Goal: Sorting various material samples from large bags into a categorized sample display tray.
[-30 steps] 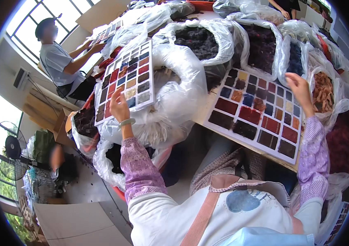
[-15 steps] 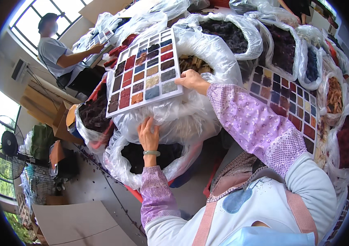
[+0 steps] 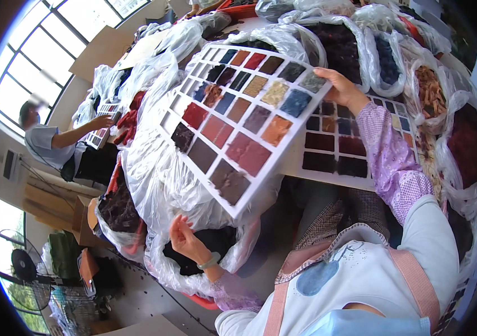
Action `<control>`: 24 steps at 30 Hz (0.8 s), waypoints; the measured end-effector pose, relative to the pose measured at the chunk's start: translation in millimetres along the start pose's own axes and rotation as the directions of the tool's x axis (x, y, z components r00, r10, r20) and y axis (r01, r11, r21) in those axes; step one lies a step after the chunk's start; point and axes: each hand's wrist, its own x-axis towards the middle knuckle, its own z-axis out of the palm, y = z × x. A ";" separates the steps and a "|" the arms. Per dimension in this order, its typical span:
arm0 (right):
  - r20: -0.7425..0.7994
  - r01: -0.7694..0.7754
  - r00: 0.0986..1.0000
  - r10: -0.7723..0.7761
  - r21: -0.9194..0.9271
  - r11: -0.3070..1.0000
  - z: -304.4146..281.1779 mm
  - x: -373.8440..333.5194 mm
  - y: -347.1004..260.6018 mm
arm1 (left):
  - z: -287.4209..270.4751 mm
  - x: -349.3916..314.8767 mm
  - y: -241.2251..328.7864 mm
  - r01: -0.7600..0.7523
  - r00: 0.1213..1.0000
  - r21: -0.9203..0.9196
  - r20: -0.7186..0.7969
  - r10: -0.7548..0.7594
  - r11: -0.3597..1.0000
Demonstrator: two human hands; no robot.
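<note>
My right hand [image 3: 339,89] grips the upper right corner of a white grid tray [image 3: 238,208], thumb and fingers closed on its edge. The tray is tilted, held above plastic-lined bags. Most of its compartments hold fuzzy-looking squares in reds, browns, greys, blue, orange and cream; several along the far left side are bare. My left hand [image 3: 189,242], a bangle at its wrist, hovers below the tray, over a bag of dark material [image 3: 202,255]. Its fingers are curled together, and whatever they may hold is hidden.
A second grid tray [image 3: 328,176] with dark squares lies to the right, partly behind my right arm. Bags of loose coloured material, such as the maroon one [image 3: 470,154], stand around. At the far left, another person [image 3: 59,143] holds a similar tray. A fan [image 3: 24,264] stands at left.
My right hand has swung the tray rightward, and its near corner now points down toward me. My left hand has come off the plastic, lower and nearer, with its fingers curled.
</note>
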 end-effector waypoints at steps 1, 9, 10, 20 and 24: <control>-0.010 0.013 1.000 -0.013 0.023 1.000 -38.8 -20.0 -21.8 | 18.9 -20.1 9.9 0.051 0.997 -0.108 0.059 -0.045 0.993; -0.318 0.088 0.938 -0.138 -0.167 0.982 -254.7 -193.8 -95.4 | 122.9 -153.7 17.8 0.851 0.321 -0.085 0.865 -0.385 0.519; -0.310 0.044 0.945 -0.100 -0.184 0.982 -271.1 -206.5 -97.5 | 130.8 -162.7 11.5 0.841 0.320 -0.065 0.860 -0.396 0.537; -0.647 -0.270 0.759 -0.070 -0.411 0.871 -333.3 -188.3 -67.2 | 189.9 -174.1 -12.1 0.584 0.671 0.025 0.548 -0.500 0.811; -0.597 -0.222 0.688 -0.411 -0.714 0.664 -365.4 -172.2 -45.5 | 196.2 -162.1 3.5 0.545 0.683 -0.064 0.613 -0.398 0.836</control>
